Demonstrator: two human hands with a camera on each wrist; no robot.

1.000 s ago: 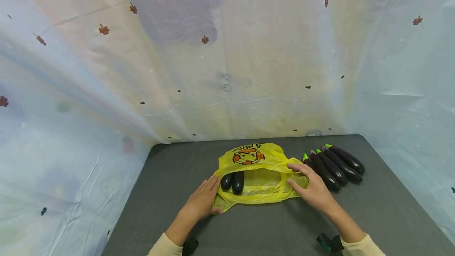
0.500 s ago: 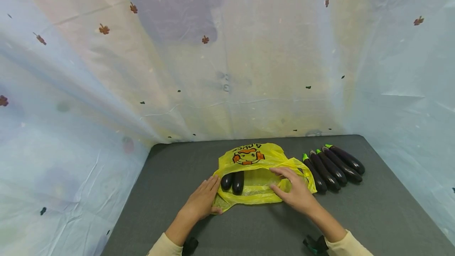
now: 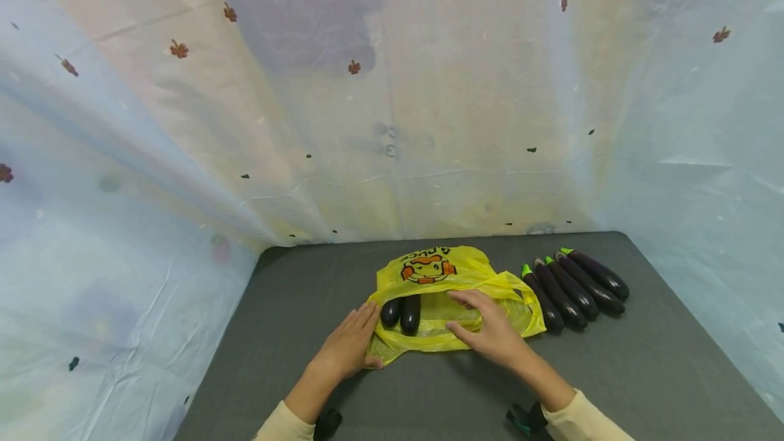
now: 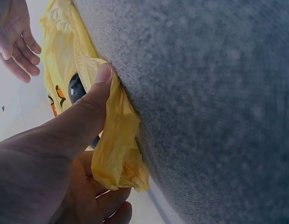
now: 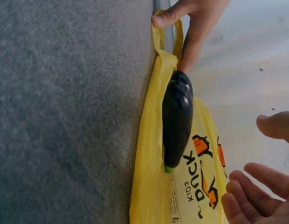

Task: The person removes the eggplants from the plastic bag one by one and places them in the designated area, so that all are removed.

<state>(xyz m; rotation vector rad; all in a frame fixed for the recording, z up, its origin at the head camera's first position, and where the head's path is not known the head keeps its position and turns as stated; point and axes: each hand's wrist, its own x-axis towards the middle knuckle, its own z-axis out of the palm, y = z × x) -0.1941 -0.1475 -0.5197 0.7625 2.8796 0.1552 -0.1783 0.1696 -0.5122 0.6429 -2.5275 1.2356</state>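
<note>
A yellow plastic bag (image 3: 456, 342) with a printed cartoon duck lies on the table, its mouth toward me. Two dark eggplants (image 3: 410, 315) show inside at its left end; in the right wrist view, one eggplant (image 5: 177, 119) lies in the mouth with its green tip showing. My left hand (image 3: 350, 342) rests at the bag's left edge, fingers straight, thumb spread. In the left wrist view, that thumb (image 4: 88, 102) lies over the yellow plastic, with fingers beyond it. Holding nothing, my right hand (image 3: 490, 332) hovers at the mouth with thumb and fingers apart.
Several eggplants (image 3: 576, 291) lie side by side on the grey table (image 3: 306, 284), to the right of the bag. A pale printed curtain (image 3: 392, 101) hangs behind the table and along its sides.
My right hand has let go of the bag's right edge and moved left over the mouth. The bag's right end has spread out toward the eggplants. My left hand has stayed put.
</note>
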